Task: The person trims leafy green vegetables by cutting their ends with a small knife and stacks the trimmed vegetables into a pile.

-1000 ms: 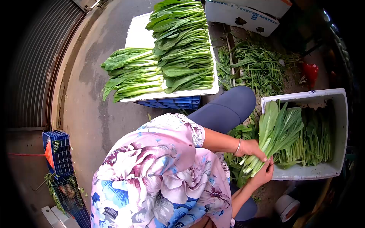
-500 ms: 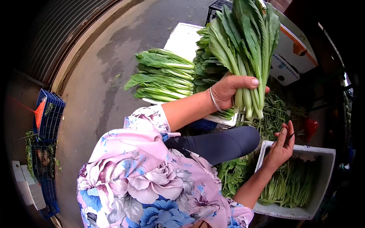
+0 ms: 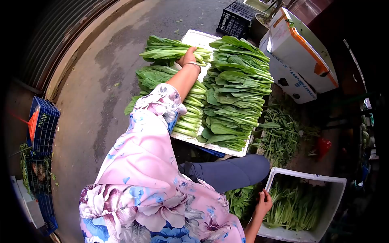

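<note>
My left hand [image 3: 188,57], with a bracelet at the wrist, is closed around the stalks of a bunch of leafy greens [image 3: 162,52]. This bunch lies at the far left of the white foam lid [image 3: 198,39], its leaves pointing left. Just below it is a stack of similar greens [image 3: 188,121]. Darker leafy greens [image 3: 235,97] are layered in a long row on the right side of the lid. My right hand [image 3: 263,202] is beside the left rim of a white foam box [image 3: 342,194] with greens inside. Its fingers are curled, and what they hold is not clear.
Loose trimmed leaves [image 3: 279,133] lie on the ground right of the lid. A black crate [image 3: 235,19] and a white foam carton [image 3: 302,52] stand beyond. Blue crates [image 3: 45,125] line the left side. My bent knee [image 3: 243,168] lies between lid and box.
My left hand has carried the bunch from the upper right down onto the far left of the lid. My right hand has lowered toward the foam box's left rim.
</note>
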`<state>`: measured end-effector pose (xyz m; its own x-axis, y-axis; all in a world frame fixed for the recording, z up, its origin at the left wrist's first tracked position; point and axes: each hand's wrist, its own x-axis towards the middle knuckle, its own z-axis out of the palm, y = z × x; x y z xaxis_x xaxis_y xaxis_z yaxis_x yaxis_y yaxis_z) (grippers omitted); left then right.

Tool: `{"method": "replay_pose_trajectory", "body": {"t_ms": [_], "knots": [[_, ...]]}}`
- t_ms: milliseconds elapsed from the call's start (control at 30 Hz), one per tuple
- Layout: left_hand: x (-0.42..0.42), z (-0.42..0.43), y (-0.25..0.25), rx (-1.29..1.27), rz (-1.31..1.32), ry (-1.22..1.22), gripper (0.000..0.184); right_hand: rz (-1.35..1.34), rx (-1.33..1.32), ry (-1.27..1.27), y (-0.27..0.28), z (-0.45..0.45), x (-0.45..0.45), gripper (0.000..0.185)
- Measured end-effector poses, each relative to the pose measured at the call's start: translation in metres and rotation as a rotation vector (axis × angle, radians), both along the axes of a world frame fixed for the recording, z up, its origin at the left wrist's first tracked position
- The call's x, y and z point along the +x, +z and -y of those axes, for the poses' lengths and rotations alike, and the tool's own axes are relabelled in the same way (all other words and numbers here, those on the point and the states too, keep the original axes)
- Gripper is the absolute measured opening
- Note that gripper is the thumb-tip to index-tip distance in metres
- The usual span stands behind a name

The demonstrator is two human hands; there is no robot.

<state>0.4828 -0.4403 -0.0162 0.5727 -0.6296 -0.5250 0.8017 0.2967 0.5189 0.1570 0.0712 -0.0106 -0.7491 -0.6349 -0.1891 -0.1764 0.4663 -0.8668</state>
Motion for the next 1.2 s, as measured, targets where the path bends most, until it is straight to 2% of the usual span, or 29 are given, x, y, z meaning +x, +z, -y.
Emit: {"method": "replay_pose_trajectory", "body": {"t_ms": [33, 133, 167, 233, 333, 433, 467, 567, 600, 767, 833, 867, 900, 967, 1000, 1033, 1100, 1133, 1200], "knots": [[-0.008, 0.002, 0.0, 0.001, -0.005, -0.005, 0.065, -0.005, 0.001, -0.005, 0.005, 0.001, 0.003, 0.023], [-0.027, 0.006, -0.009, 0.315, 0.034, -0.028, 0.089, 0.039, 0.022, -0.024, 0.013, 0.002, 0.01, 0.022], [-0.031, 0.007, -0.018, 0.385, 0.16, -0.089, 0.09, 0.04, 0.027, -0.018, 0.011, 0.005, 0.013, 0.022], [-0.034, 0.006, -0.019, 0.582, 0.25, -0.16, 0.092, 0.064, 0.03, -0.039, 0.011, 0.008, 0.023, 0.022], [-0.03, 0.022, -0.019, 0.83, 0.259, -0.224, 0.095, 0.056, 0.08, -0.005, 0.007, 0.009, 0.031, 0.022], [-0.027, 0.021, -0.004, 0.845, 0.187, -0.204, 0.095, 0.064, 0.1, 0.019, 0.003, 0.012, 0.029, 0.022], [-0.023, 0.015, 0.002, 0.712, 0.062, -0.253, 0.092, 0.07, 0.11, 0.021, 0.002, 0.012, 0.029, 0.022], [-0.02, 0.017, -0.011, 0.78, 0.072, -0.222, 0.091, 0.071, 0.091, 0.023, -0.004, 0.013, 0.026, 0.022], [-0.017, 0.006, 0.0, 0.752, 0.042, -0.282, 0.091, 0.064, 0.063, 0.019, -0.006, 0.013, 0.024, 0.021], [-0.014, 0.004, -0.008, 0.684, -0.04, -0.304, 0.091, 0.021, 0.071, 0.056, -0.008, 0.012, 0.024, 0.021], [-0.015, -0.007, 0.0, 0.718, 0.036, -0.247, 0.086, 0.013, 0.072, 0.059, -0.01, 0.012, 0.023, 0.021], [-0.016, -0.017, 0.009, 0.708, 0.024, -0.264, 0.077, 0.023, 0.063, 0.063, -0.01, 0.01, 0.023, 0.021], [-0.014, -0.013, -0.002, 0.712, 0.024, -0.265, 0.077, 0.035, 0.055, 0.066, -0.01, 0.008, 0.023, 0.02], [-0.009, 0.003, -0.028, 0.535, 0.02, -0.355, 0.06, 0.06, 0.069, 0.073, -0.005, 0.008, 0.024, 0.021], [-0.013, -0.003, -0.015, 0.462, 0.005, -0.32, 0.048, 0.06, 0.052, 0.063, -0.006, 0.006, 0.024, 0.021], [-0.014, -0.006, -0.01, 0.462, 0.007, -0.325, 0.048, 0.061, 0.037, 0.053, -0.007, 0.004, 0.023, 0.02], [-0.014, -0.013, 0.001, 0.421, 0.011, -0.497, 0.047, 0.056, 0.04, 0.055, -0.008, 0.002, 0.023, 0.021], [-0.013, -0.024, 0.019, 0.361, 0.005, -0.536, 0.039, 0.05, 0.043, 0.058, -0.008, 0.0, 0.023, 0.021], [-0.013, -0.054, 0.066, 0.339, 0.013, -0.642, 0.045, 0.053, 0.068, 0.054, -0.012, -0.004, 0.021, 0.022]]}}
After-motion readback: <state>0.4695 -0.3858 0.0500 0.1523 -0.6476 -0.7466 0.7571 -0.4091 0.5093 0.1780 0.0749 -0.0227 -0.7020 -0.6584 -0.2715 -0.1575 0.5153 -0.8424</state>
